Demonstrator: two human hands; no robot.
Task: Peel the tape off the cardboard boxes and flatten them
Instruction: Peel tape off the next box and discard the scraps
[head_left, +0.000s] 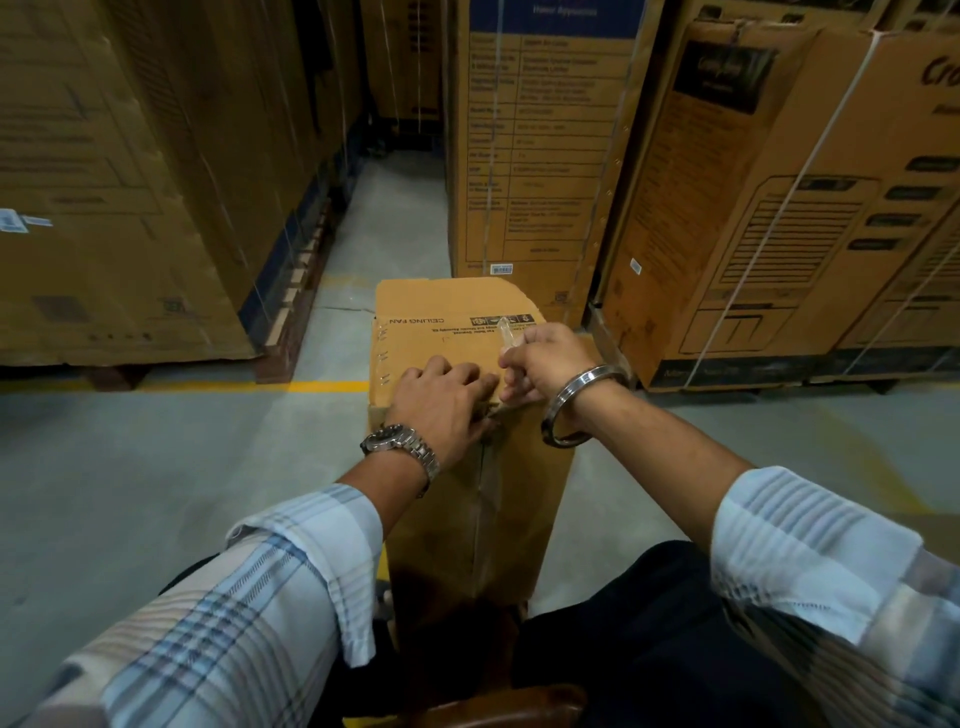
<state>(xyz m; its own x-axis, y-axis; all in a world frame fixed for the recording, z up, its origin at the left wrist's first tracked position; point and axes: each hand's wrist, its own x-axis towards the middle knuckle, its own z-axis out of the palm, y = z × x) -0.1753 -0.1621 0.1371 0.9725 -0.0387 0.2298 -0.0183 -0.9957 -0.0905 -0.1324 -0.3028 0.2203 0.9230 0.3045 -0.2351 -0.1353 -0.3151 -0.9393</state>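
Works on a tall ceiling fan box (441, 345) standing upright on the concrete floor (156, 467) between the knees, far flap already lifted open, staples (383, 358) showing along its left edge. Presses down on the box top with the left hand (441, 405), palm down and fingers laid out beside the centre seam, gripping nothing. Pinches a clear tape strip (506, 335) between thumb and fingers of the right hand (545, 364), loose end sticking up above the knuckles, lower end apparently running toward the near top edge at the turn of the seam down the front face. Looks like mid-peel: top run partly lifted, front run seemingly in place down the near face, flattening not yet begun. Risks tearing the strip short if pulled sharply upward rather than low and back along the seam, leaving a stub hard to pick up again. Risks ripping the paper skin off the cardboard too, given the creased, frayed look of the near corner. Could tip the narrow box toward the lap on any easing of the pressing hand during a hard pull. Could snag a finger on those staples when folding the panels. Wears a metal watch (400, 441) on the left wrist and a steel bangle (576, 405) on the right. Sits hemmed in by tall strapped cartons (519, 156), with a yellow line (322, 386) painted across the floor.
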